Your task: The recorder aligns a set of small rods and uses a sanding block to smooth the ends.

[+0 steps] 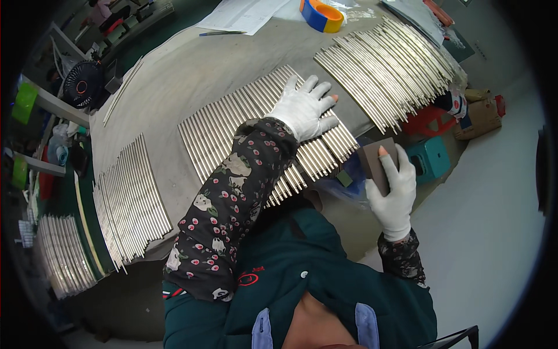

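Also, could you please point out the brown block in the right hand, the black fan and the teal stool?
Brown block [374, 167]: head view, on its broad face.
Black fan [82, 86]: head view, on its round grille.
Teal stool [428, 163]: head view, middle of its visible surface.

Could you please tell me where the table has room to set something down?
The table is bare between the pen and the middle rods, and between those and the left rods. It is crowded under the left hand and where the right rods lie.

Illegible red lettering [258, 269] on green shirt [354, 286]
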A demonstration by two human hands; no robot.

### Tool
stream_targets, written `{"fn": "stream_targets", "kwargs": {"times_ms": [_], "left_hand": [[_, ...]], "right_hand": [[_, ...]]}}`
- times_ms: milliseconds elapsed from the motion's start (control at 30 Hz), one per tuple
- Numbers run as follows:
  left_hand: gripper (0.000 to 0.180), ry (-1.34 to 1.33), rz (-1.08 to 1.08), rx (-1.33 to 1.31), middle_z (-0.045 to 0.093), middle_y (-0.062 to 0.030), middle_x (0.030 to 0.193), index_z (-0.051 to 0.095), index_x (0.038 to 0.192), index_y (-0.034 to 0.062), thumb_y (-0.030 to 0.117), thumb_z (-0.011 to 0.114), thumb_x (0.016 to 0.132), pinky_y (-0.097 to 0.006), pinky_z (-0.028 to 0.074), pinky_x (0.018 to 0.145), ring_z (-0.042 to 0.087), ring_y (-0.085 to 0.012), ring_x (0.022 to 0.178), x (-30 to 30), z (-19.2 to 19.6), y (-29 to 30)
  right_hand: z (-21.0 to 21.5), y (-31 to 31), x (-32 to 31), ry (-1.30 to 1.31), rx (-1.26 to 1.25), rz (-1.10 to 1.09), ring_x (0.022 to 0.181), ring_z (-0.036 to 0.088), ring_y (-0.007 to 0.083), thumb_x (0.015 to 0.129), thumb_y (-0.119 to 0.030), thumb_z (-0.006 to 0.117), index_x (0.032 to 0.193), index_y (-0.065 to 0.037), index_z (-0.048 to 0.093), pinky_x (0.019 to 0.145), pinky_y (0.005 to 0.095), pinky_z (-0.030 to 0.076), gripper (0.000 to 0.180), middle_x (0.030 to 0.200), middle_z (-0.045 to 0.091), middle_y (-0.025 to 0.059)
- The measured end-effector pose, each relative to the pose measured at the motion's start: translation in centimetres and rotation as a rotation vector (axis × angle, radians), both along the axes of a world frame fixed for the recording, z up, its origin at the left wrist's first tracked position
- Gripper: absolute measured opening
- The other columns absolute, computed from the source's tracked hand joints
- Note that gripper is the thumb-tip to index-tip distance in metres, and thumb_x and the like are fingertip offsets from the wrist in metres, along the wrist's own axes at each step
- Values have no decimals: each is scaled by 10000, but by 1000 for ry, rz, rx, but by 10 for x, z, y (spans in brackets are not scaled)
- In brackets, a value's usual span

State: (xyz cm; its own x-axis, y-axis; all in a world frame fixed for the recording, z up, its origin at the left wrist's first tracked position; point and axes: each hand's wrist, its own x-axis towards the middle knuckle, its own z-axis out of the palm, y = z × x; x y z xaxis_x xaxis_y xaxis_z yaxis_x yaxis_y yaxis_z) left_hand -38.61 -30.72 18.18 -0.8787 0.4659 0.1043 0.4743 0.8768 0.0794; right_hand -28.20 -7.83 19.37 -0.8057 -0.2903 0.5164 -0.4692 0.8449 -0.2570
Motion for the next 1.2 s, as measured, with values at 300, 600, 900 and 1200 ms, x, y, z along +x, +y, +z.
{"fn": "stream_targets", "kwargs": {"times_ms": [300, 600, 900, 1200], "left_hand": [[768, 179, -138, 99, 205, -178, 1474, 141, 1449, 92, 514, 453, 889, -505, 188, 1093, 204, -386, 1355, 48, 31, -61], [681, -11, -66, -89, 237, -181, 1465, 280, 1401, 90, 441, 469, 848, -564, 135, 1078, 222, -371, 1353, 120, 6, -118], [674, 13, -66, -22, 267, -163, 1457, 327, 1367, 54, 461, 485, 853, -562, 137, 1086, 235, -348, 1352, 91, -2, -91], [630, 80, -58, 0, 309, -141, 1443, 399, 1329, 32, 467, 448, 877, -538, 164, 1091, 254, -299, 1350, 90, -6, -89]], "right_hand": [[-8, 3, 15, -81, -83, 116, 995, 512, 362, 612, -100, 669, 1212, -96, 529, 845, 415, 447, 616, 1240, 462, 215], [-13, -6, 20, -70, -91, 157, 984, 511, 366, 620, -101, 671, 1213, -76, 526, 846, 416, 447, 611, 1240, 462, 238], [-4, -52, 34, -68, 56, 362, 992, 495, 411, 594, -190, 722, 1256, -120, 496, 831, 436, 449, 703, 1213, 446, 295], [-3, -65, 33, -20, 63, 403, 959, 519, 391, 600, -218, 718, 1200, -112, 545, 760, 421, 485, 633, 1180, 467, 283]]}}
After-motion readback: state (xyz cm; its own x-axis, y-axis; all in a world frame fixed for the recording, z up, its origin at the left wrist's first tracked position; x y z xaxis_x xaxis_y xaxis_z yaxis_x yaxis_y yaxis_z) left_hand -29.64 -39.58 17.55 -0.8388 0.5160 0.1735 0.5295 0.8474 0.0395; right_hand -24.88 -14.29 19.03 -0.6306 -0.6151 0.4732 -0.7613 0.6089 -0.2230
